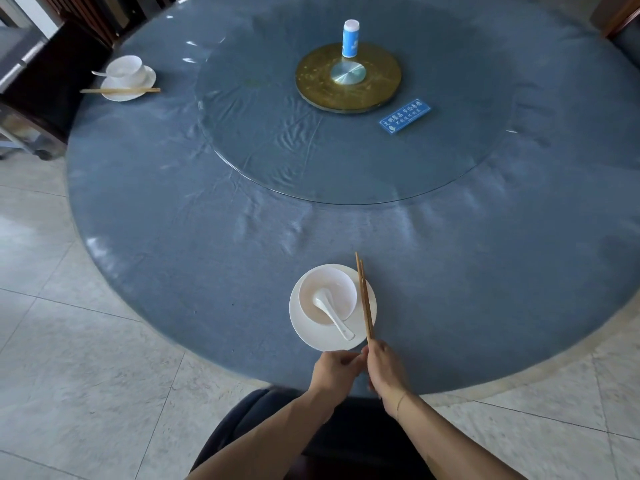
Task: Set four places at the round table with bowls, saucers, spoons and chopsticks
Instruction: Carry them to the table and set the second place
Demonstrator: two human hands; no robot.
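Beyond near saucer (322, 336): turntable (348, 77); bottle (350, 38).

Both hands, left (335, 370) and right (384, 368), touching, fingers curled.

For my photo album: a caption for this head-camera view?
Both hands lay wooden chopsticks across a white saucer holding bowl and spoon.
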